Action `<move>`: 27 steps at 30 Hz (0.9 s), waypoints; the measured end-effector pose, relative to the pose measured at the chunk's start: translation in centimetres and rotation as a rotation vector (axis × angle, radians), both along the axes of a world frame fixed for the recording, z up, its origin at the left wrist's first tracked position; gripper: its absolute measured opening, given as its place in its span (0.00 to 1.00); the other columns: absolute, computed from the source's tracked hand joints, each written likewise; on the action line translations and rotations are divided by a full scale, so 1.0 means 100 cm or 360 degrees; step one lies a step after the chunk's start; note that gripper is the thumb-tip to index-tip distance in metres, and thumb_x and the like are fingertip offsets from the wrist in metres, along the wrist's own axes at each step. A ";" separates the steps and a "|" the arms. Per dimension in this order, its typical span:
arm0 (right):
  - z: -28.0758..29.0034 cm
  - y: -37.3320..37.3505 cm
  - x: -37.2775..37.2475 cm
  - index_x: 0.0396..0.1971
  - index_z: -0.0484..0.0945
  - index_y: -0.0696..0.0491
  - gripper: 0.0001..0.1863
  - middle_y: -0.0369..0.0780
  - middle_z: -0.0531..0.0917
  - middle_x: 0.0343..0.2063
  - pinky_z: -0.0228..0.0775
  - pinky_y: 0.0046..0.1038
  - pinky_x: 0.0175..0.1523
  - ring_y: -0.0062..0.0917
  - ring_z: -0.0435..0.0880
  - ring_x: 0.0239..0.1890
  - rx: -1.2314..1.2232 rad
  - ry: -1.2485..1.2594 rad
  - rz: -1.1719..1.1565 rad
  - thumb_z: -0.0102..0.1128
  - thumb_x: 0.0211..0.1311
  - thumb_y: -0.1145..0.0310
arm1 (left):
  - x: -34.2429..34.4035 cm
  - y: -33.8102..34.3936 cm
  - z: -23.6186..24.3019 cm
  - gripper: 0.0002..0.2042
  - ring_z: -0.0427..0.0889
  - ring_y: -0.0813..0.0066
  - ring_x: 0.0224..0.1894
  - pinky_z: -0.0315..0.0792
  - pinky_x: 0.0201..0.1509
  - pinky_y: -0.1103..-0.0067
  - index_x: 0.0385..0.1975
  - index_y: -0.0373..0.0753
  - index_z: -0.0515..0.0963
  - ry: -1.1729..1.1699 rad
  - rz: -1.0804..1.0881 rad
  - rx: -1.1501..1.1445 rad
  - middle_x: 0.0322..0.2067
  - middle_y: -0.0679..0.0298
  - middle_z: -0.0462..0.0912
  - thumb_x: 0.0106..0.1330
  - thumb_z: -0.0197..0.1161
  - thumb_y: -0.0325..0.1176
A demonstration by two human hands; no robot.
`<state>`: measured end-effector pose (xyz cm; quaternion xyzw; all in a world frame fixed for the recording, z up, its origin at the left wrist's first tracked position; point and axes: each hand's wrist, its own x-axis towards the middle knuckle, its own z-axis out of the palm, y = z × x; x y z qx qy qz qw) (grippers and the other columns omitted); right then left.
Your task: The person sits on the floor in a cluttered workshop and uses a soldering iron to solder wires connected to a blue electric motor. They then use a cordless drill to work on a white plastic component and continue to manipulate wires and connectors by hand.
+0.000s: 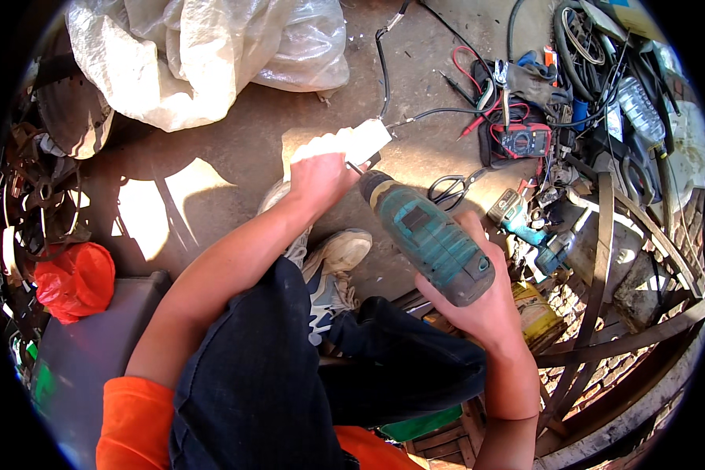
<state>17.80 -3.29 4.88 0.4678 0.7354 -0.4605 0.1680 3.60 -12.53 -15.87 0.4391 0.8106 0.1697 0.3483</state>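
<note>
My right hand (482, 290) is wrapped round the handle of a worn teal power drill (424, 231), its nose pointing up and to the left. The drill's tip meets or nearly meets the side of a small white block-shaped piece (370, 139); the exact contact is too small to tell. Closed round that piece, my left hand (321, 168) is in bright sunlight that washes out its fingers. Black cable (435, 112) ends lie just beyond the white piece; whether they join it I cannot make out.
Scissors (449, 190) lie right of the drill. Further right are a red multimeter (525, 141) with its leads, another teal power tool (525, 231) and a curved metal frame (603, 258). A whitish plastic sack (204, 55) lies far left, a red bag (74, 282) nearer.
</note>
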 end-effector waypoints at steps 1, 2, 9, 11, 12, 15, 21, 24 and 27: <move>0.001 0.000 -0.001 0.37 0.68 0.58 0.20 0.43 0.80 0.23 0.72 0.27 0.37 0.30 0.82 0.27 -0.0005 -0.0001 -0.0004 0.67 0.44 0.74 | 0.000 0.000 0.000 0.25 0.81 0.53 0.37 0.74 0.39 0.64 0.48 0.38 0.74 -0.0004 0.0001 -0.0001 0.33 0.53 0.81 0.54 0.69 0.46; 0.001 0.000 -0.002 0.37 0.68 0.58 0.20 0.43 0.80 0.23 0.72 0.27 0.37 0.32 0.82 0.26 -0.0010 -0.0002 -0.0008 0.67 0.44 0.74 | 0.000 0.000 0.000 0.25 0.81 0.54 0.38 0.74 0.39 0.65 0.48 0.37 0.74 -0.0007 0.0001 -0.0002 0.33 0.53 0.81 0.54 0.69 0.46; 0.001 0.005 -0.006 0.38 0.68 0.57 0.21 0.46 0.80 0.25 0.73 0.30 0.38 0.41 0.83 0.30 0.0060 -0.0064 0.0086 0.67 0.43 0.74 | 0.005 -0.002 -0.006 0.23 0.82 0.58 0.35 0.74 0.38 0.67 0.41 0.40 0.77 0.0103 0.0072 0.0088 0.30 0.57 0.81 0.50 0.71 0.47; 0.000 0.007 -0.006 0.38 0.69 0.57 0.21 0.46 0.81 0.25 0.73 0.30 0.38 0.42 0.83 0.32 0.0058 -0.0045 0.0109 0.67 0.42 0.73 | 0.006 -0.003 -0.010 0.22 0.82 0.58 0.35 0.75 0.37 0.66 0.39 0.39 0.78 0.0098 0.0101 0.0106 0.30 0.57 0.81 0.50 0.71 0.47; 0.001 0.008 -0.007 0.38 0.69 0.57 0.21 0.46 0.81 0.26 0.73 0.31 0.38 0.42 0.83 0.32 0.0053 -0.0076 0.0114 0.67 0.42 0.73 | 0.006 -0.002 -0.008 0.21 0.82 0.58 0.34 0.75 0.37 0.66 0.38 0.39 0.78 0.0092 0.0081 0.0075 0.30 0.57 0.81 0.50 0.71 0.47; 0.003 0.008 -0.010 0.39 0.69 0.57 0.21 0.47 0.81 0.26 0.73 0.31 0.39 0.43 0.83 0.33 0.0039 -0.0148 0.0139 0.67 0.42 0.73 | 0.004 -0.001 -0.003 0.20 0.83 0.57 0.33 0.75 0.36 0.65 0.36 0.39 0.79 0.0073 0.0043 0.0029 0.29 0.57 0.81 0.51 0.71 0.48; 0.004 0.011 -0.013 0.40 0.70 0.56 0.22 0.47 0.81 0.27 0.73 0.33 0.39 0.45 0.82 0.34 0.0000 -0.0202 0.0169 0.67 0.43 0.73 | 0.004 -0.005 -0.011 0.21 0.83 0.55 0.33 0.75 0.36 0.65 0.38 0.38 0.79 0.0058 -0.0001 0.0017 0.29 0.55 0.82 0.54 0.69 0.49; 0.002 0.009 -0.012 0.40 0.70 0.56 0.22 0.48 0.81 0.27 0.73 0.33 0.39 0.47 0.82 0.34 0.0004 -0.0169 0.0170 0.67 0.43 0.73 | 0.004 -0.003 -0.006 0.24 0.82 0.53 0.36 0.74 0.37 0.64 0.44 0.37 0.76 0.0021 0.0002 0.0004 0.32 0.53 0.81 0.57 0.66 0.51; 0.001 0.009 -0.012 0.40 0.69 0.56 0.22 0.48 0.81 0.28 0.73 0.34 0.39 0.47 0.82 0.35 -0.0007 -0.0145 0.0181 0.68 0.43 0.73 | 0.003 -0.004 -0.006 0.25 0.82 0.53 0.35 0.74 0.37 0.64 0.46 0.37 0.75 0.0022 -0.0012 -0.0004 0.33 0.53 0.81 0.58 0.66 0.51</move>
